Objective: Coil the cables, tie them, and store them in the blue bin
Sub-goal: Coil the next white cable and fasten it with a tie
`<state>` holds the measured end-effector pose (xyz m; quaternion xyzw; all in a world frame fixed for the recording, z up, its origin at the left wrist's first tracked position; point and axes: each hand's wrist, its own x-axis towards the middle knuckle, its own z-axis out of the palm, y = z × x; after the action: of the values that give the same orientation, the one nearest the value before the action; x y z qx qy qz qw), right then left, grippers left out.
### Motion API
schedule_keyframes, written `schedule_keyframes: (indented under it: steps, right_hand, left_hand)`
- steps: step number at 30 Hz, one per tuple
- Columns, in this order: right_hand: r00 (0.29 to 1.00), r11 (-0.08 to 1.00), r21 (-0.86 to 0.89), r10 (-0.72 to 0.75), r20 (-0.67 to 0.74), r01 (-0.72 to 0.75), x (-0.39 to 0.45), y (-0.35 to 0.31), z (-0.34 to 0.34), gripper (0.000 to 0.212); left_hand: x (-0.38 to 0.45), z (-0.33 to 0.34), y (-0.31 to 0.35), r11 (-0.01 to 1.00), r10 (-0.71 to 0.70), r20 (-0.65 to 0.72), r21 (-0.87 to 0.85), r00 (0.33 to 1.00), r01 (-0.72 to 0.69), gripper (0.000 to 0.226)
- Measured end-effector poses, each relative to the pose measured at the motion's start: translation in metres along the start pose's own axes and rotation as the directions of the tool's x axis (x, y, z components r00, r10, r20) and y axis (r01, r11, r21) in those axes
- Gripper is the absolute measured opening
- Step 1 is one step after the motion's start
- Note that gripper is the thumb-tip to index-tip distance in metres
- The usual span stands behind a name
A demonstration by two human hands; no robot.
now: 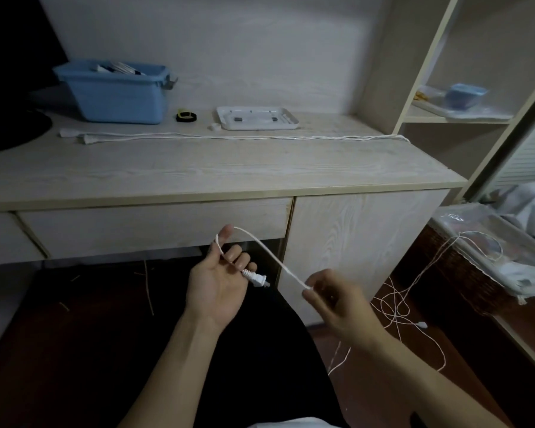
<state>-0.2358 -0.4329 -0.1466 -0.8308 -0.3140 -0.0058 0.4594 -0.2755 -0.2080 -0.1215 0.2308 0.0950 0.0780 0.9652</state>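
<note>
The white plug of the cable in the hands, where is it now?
In the head view, the white plug sits low at centre, sticking out to the right of the left hand at its curled fingers, below the desk drawer.

Pale wood-grain counter (198,171). Far left on it: blue bin (115,94). Right of the bin: black-and-yellow band (186,116), then a small white piece (214,127), then a white tray (257,118). A white cable (229,138) lies stretched left to right in front of them. Floor (464,344) at right: loose tangle of white cord (396,307). Shelf (457,117) far right: clear bag (464,98) with something blue.
</note>
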Motion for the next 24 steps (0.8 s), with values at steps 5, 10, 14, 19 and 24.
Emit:
schedule_keyframes:
  steps: [5,10,14,19,24]
  right_hand:
    - [0.931,0.963,-0.203,-0.099,0.352,0.179,-0.004,-0.008,0.024,0.025]
    - [0.87,0.925,-0.207,-0.199,0.451,0.319,-0.011,-0.016,0.038,0.027]
    - [0.908,0.892,-0.262,-0.284,0.308,0.368,-0.008,-0.019,0.037,0.023]
    - [0.971,0.956,-0.185,-0.206,0.124,0.227,-0.004,-0.015,0.027,0.027]
    - [0.997,0.996,-0.059,-0.071,-0.031,0.069,-0.003,-0.019,0.023,0.034]
  left_hand:
    - [0.002,-0.002,-0.01,0.998,0.049,-0.055,0.037,0.997,-0.047,0.027]
    - [-0.002,-0.009,-0.018,0.746,0.081,0.028,0.661,0.996,-0.079,0.027]
    - [-0.011,-0.019,-0.019,0.38,-0.121,-0.012,0.923,0.993,0.057,0.022]
    - [-0.021,-0.01,-0.009,0.111,-0.347,0.025,0.994,0.937,0.014,0.032]
    - [-0.018,-0.008,0.002,0.319,-0.559,0.07,0.938,0.826,0.136,0.046]
